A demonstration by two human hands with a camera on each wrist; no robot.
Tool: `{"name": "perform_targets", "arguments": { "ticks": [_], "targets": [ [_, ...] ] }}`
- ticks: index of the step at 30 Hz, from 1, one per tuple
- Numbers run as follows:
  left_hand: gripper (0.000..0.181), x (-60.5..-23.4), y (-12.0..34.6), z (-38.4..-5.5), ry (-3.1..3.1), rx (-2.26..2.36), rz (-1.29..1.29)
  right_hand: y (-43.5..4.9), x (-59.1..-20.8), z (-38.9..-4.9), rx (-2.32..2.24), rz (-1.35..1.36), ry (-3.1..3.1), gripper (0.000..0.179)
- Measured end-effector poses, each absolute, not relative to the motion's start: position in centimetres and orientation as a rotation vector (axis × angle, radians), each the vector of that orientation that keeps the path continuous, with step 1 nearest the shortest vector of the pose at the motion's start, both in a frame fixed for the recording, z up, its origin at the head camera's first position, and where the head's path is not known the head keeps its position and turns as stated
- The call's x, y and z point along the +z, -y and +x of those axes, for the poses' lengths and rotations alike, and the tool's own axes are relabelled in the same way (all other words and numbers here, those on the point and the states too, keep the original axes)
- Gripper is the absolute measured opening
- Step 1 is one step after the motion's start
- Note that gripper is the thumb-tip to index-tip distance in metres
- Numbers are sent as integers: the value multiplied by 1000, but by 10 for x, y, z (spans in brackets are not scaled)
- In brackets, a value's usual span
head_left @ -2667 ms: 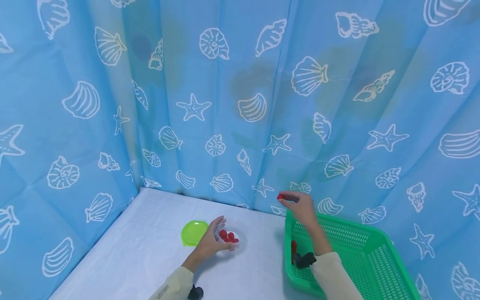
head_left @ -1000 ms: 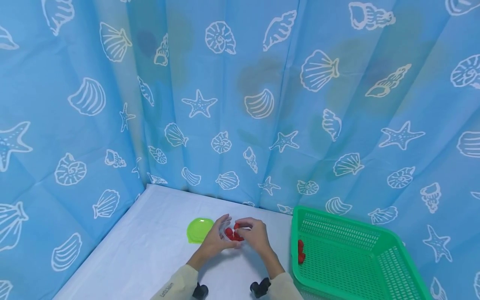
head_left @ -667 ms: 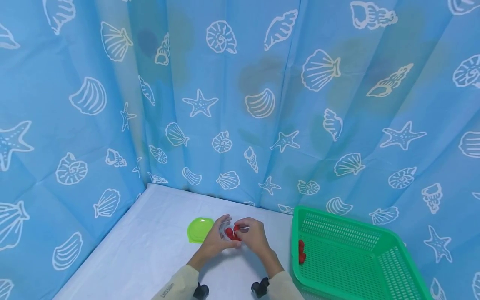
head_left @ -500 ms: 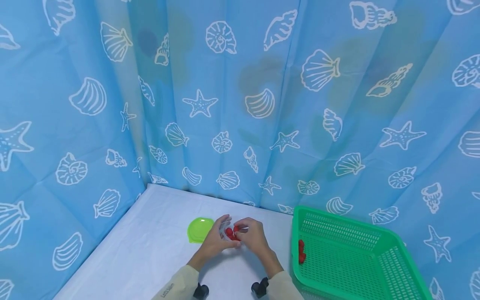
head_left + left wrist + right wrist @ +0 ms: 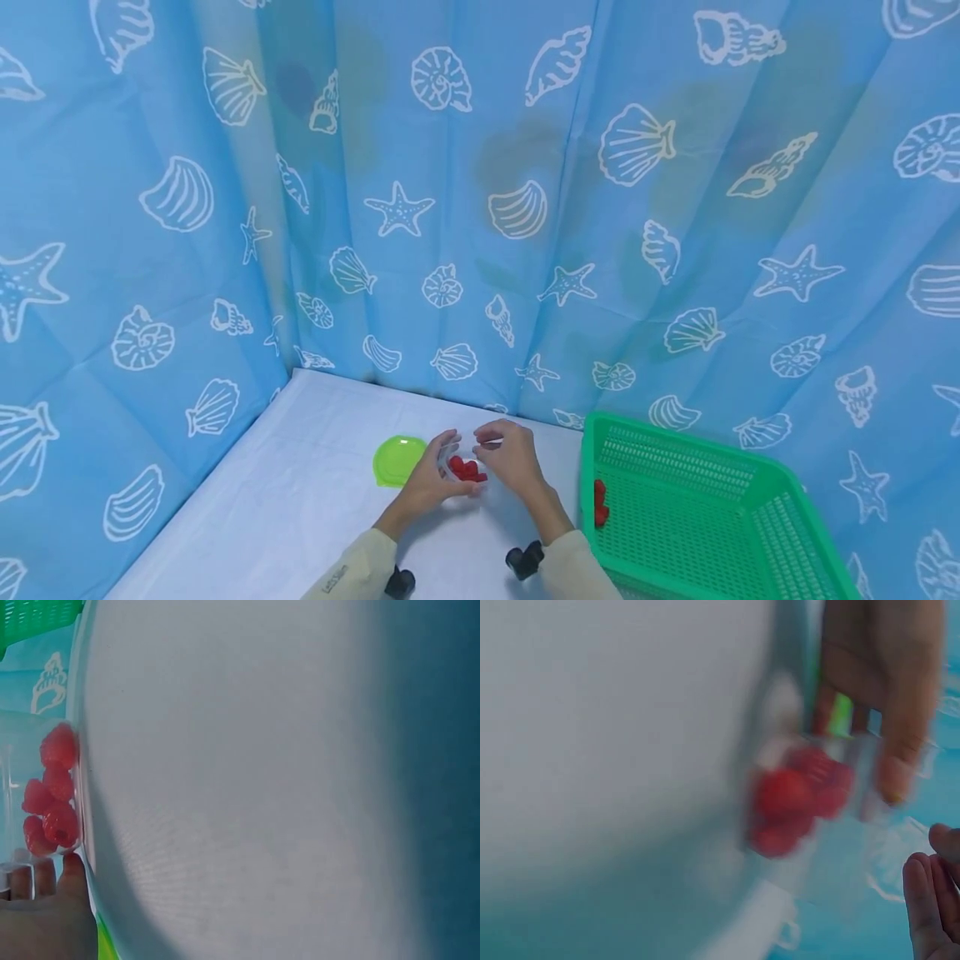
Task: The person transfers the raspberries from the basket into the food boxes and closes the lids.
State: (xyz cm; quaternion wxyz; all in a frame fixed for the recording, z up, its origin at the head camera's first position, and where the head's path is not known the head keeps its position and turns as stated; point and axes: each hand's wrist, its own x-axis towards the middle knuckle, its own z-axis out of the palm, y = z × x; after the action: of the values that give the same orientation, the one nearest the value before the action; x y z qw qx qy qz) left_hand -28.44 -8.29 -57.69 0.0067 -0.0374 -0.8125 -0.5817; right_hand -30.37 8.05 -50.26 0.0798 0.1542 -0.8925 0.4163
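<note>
My left hand grips a clear plastic container by its side, the fingers on the far side and the thumb on the near side. Several red raspberries lie at the bottom of it, plainly seen through the wall in the left wrist view. Just right of the container's mouth is my right hand, thumb and fingers apart with nothing visible between them. In the right wrist view its fingertips stand beside the blurred container, whose raspberries show red.
A lime-green lid-like piece lies on the white table behind the left hand. To the right stands a green plastic basket with several red raspberries along its left side. A blue shell-patterned curtain encloses the table.
My right hand went from over the basket to the container, fingers around a raspberry there. Now it has drawn slightly up and away, without the raspberry. The left hand keeps its hold.
</note>
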Motion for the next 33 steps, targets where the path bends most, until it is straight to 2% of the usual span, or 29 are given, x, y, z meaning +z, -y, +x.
{"name": "perform_targets", "arguments": {
  "ticks": [10, 18, 26, 33],
  "targets": [
    [103, -577, 79, -283, 2553, -1865, -110, -135, -430, -325, 1281, 436, 2499, 18],
    [105, -576, 83, -285, 2527, -1892, -141, -204, -406, -341, 1149, 410, 2485, 19],
    [105, -574, 83, -285, 2536, -1879, -120, -259, -431, -341, 1203, 266, 2646, 26],
    [105, -574, 82, -284, 2543, -1860, -123, -282, -464, -341, 1294, 86, 2843, 29]
  ]
}}
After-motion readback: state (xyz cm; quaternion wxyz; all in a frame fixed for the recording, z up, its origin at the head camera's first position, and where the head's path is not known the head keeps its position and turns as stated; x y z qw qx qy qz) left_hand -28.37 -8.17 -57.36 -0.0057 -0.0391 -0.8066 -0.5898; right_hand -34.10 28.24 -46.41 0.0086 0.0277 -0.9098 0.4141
